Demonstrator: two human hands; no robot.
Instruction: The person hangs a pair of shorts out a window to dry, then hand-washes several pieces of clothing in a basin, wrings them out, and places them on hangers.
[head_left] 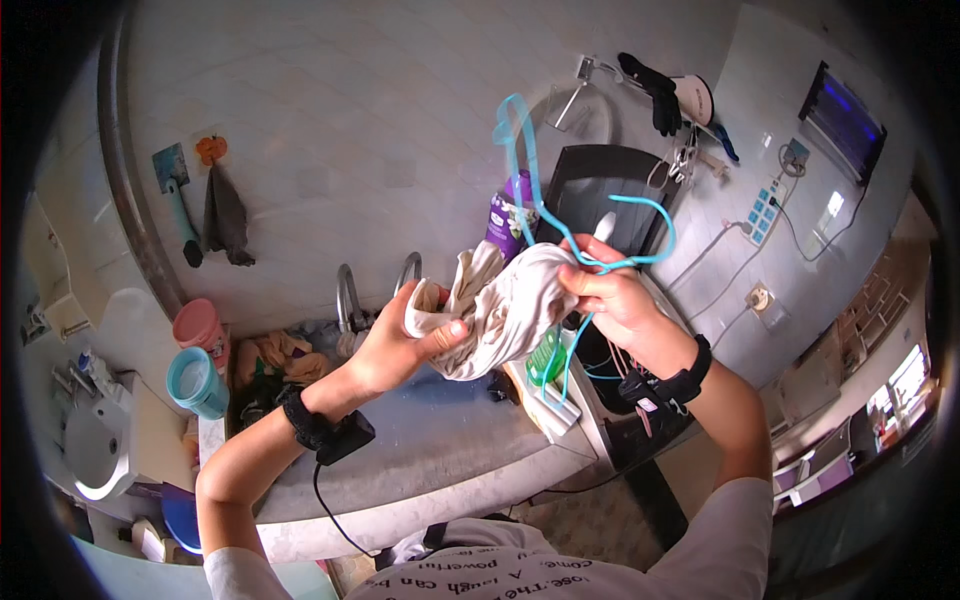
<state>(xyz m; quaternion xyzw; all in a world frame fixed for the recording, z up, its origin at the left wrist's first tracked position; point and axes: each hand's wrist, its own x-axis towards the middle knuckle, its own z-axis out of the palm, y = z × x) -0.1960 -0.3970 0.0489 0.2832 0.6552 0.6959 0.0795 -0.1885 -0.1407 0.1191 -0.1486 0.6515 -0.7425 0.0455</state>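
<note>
A bunched white cloth (515, 305), twisted into loose folds, is stretched between my two hands above a wet stone washing trough. My left hand (395, 350) is closed round its left end, with the thumb on top. My right hand (615, 298) pinches the other end. A light blue clothes hanger (655, 258) also runs through the right hand's fingers; its hook curls out to the right and its frame rises toward the wall. Directly behind the cloth stands a purple bottle (500, 222). Below it a green bottle or pack (547, 357) is partly hidden.
Two curved metal taps (347, 300) rise behind the trough. Tan and dark clothes (285, 352) lie at its left end, beside a pink bucket (200, 325) and a blue bucket (197, 383). A power strip (762, 212) with cables and black gloves (660, 95) hang on the wall at right.
</note>
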